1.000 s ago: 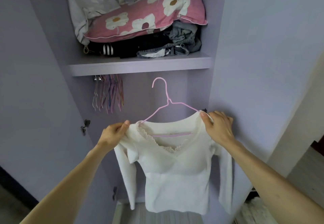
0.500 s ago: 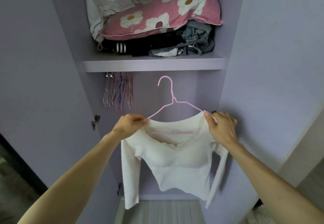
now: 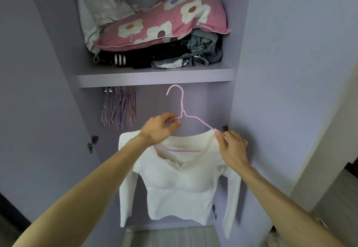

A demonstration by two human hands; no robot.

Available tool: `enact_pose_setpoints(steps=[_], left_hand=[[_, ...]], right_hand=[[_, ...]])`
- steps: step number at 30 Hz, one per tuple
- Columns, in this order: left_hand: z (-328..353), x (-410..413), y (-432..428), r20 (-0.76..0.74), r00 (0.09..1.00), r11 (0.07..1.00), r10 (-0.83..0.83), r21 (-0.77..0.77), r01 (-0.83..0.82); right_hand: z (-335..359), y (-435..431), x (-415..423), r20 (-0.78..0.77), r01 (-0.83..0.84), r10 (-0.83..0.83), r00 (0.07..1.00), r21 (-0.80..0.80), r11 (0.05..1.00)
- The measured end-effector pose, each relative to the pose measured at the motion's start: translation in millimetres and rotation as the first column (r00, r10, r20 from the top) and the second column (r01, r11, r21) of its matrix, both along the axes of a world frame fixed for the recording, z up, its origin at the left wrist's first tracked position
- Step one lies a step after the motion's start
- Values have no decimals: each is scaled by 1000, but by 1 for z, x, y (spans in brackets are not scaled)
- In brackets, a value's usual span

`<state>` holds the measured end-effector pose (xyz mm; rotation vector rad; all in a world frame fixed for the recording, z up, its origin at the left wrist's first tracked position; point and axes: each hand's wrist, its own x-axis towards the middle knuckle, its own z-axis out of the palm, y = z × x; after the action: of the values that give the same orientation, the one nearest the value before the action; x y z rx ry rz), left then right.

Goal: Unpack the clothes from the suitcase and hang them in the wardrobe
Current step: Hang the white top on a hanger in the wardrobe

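Observation:
A white long-sleeved top (image 3: 180,184) hangs on a pink wire hanger (image 3: 182,111) in front of the open lilac wardrobe (image 3: 271,72). My left hand (image 3: 158,128) grips the hanger's left arm just below its neck. My right hand (image 3: 231,148) pinches the top's right shoulder where the hanger's right end sits. The hook points up and to the left, just under the shelf (image 3: 155,78), and hangs on nothing. The suitcase is not in view.
A bunch of empty hangers (image 3: 120,107) hangs under the shelf at the left. On the shelf lie a pink flowered pillow (image 3: 164,22), dark folded clothes (image 3: 155,57) and jeans (image 3: 201,53). Wardrobe doors stand open on both sides, with a hinge (image 3: 93,143) at the left.
My left hand has let go of the top's left shoulder and moved up to grip the hanger near its neck. The top and hanger have risen closer to the shelf.

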<state>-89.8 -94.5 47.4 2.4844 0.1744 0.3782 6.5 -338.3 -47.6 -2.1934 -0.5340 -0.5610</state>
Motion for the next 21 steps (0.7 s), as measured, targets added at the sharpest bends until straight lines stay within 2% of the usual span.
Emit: enact_pose_setpoints(steps=[3, 5, 8, 10, 14, 17, 21], left_hand=[[9, 15, -35, -11, 999, 993, 30, -113, -31], [8, 23, -45, -12, 996, 987, 84, -136, -84], [0, 27, -53, -36, 994, 992, 107, -65, -110], [-5, 27, -55, -31, 995, 995, 92, -46, -94], [-10, 33, -52, 5, 996, 994, 88, -65, -88], [-12, 44, -46, -10, 995, 994, 100, -36, -101], [-15, 69, -21, -164, 979, 974, 120, 211, -84]], right_hand=[[-3, 1, -5, 1, -33, 33, 999, -2, 999], [-5, -2, -4, -49, -57, 51, 997, -125, 990], [-5, -12, -1, -142, -109, 65, 988, -329, 938], [-5, -19, 1, -193, -181, 121, 974, -332, 926], [-7, -26, 3, -328, -319, 233, 916, -239, 917], [-8, -23, 3, -310, -272, 190, 932, -249, 929], [-6, -5, 6, -157, -68, 12, 988, -360, 930]])
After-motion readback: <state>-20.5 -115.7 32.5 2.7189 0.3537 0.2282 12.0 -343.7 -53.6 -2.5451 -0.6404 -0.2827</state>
